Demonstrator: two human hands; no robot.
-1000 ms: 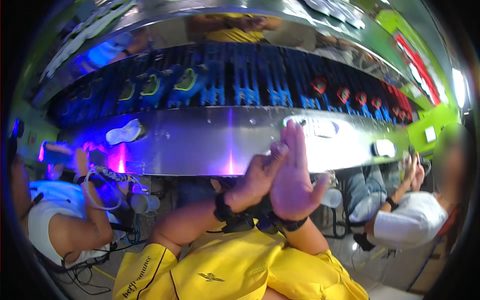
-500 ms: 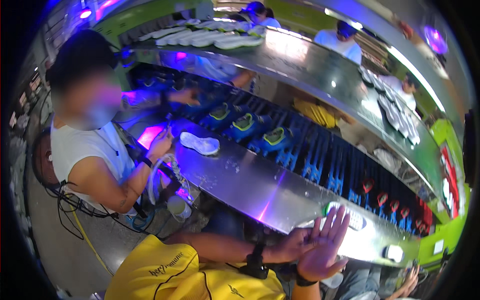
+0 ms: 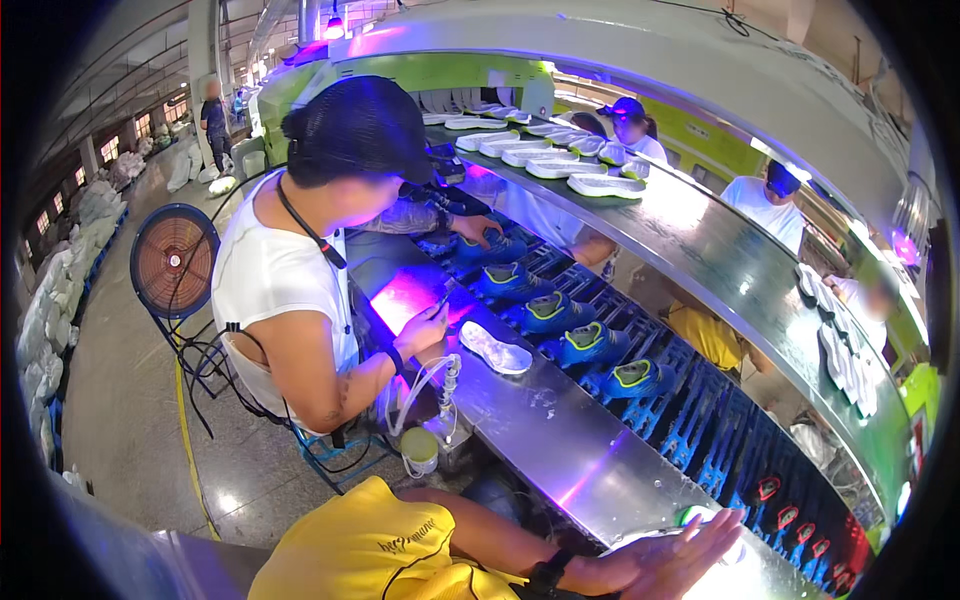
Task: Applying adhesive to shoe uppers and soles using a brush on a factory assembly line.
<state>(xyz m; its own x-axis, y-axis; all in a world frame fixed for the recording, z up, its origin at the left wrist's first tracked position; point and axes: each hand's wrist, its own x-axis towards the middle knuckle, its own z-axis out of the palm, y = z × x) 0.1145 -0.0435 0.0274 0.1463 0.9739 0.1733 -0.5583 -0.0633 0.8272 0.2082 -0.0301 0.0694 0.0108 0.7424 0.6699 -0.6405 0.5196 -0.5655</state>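
My left hand, with a black band at its wrist, reaches in from the lower edge below the steel worktable. Against it lies my right hand, its fingers stretched out and close together. The two palms overlap, and part of the left fingers is hidden. Neither hand shows anything held. Just beyond the fingertips, a green-edged item sits on the steel worktable, mostly covered by my hands. Farther left on the same table rests a white shoe sole.
Blue shoes stand along a slatted conveyor beyond the table. White soles line a raised green belt. At left, a co-worker holds a small tool. A tub, cables and a fan are nearby.
The view has swung left, so my hands sit lower in the picture. My right palm, raised with fingers apart before, now lies along my left hand.
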